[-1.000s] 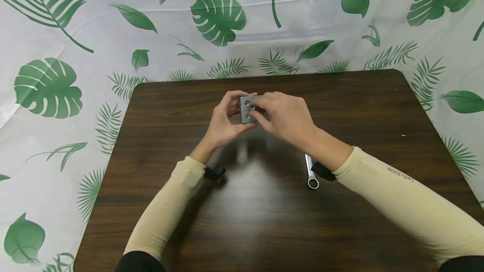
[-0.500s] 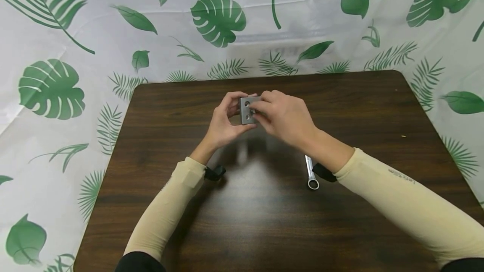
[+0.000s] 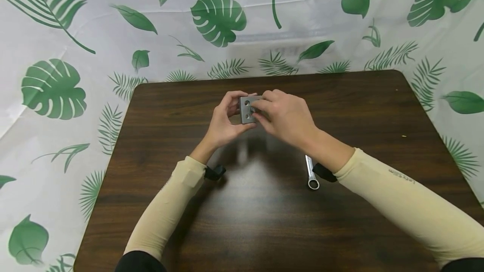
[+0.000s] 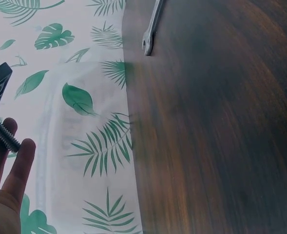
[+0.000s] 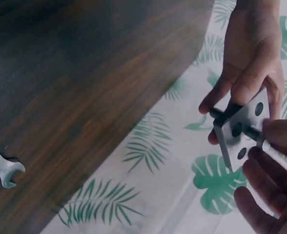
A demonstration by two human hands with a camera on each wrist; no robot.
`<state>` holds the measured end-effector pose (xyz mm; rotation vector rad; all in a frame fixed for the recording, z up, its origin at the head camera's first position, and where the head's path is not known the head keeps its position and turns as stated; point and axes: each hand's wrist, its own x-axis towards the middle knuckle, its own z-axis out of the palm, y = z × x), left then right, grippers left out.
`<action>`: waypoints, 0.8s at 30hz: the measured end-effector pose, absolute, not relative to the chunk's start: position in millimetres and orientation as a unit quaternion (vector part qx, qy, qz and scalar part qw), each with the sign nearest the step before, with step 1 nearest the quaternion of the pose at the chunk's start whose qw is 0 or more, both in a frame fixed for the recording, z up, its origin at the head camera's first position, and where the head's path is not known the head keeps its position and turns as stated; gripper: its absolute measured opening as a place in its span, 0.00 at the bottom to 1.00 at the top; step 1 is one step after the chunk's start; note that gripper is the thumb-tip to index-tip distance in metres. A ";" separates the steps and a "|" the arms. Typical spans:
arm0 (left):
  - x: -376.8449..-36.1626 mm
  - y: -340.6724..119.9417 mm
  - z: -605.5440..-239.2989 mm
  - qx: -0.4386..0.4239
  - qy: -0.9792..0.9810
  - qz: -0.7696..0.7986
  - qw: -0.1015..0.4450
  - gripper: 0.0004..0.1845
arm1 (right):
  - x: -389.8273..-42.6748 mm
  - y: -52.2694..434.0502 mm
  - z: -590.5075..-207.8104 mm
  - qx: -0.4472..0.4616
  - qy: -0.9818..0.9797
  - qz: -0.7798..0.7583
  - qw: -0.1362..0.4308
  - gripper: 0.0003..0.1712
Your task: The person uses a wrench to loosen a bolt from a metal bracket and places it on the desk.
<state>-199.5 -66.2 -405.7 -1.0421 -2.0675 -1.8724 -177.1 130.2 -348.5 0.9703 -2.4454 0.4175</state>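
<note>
Unmoved: one plate, one wrench

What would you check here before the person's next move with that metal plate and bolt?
1. Left hand grips the plate: ok.
2. Bolt sits through a plate hole: ok.
3. Right hand pinches the bolt: ok.
4. Other plate holes free: ok.
5. Wrench lies on the table by the right forearm: ok.
6. Nut on the bolt's far end: cannot tell.

Grey holed plate held upright, threaded bolt through it.
</note>
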 end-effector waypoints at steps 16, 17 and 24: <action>-196.8 -67.0 -403.7 -0.350 -0.693 -0.626 0.075 0.36 | -179.6 131.7 -350.0 0.388 -0.879 0.159 0.228 0.12; -196.7 -67.3 -404.1 -0.349 -0.693 -0.626 0.075 0.36 | -180.0 131.9 -350.6 0.395 -0.876 0.160 0.228 0.13; -196.9 -66.7 -404.0 -0.359 -0.683 -0.631 0.078 0.37 | -177.3 131.9 -352.8 0.315 -0.905 0.148 0.244 0.18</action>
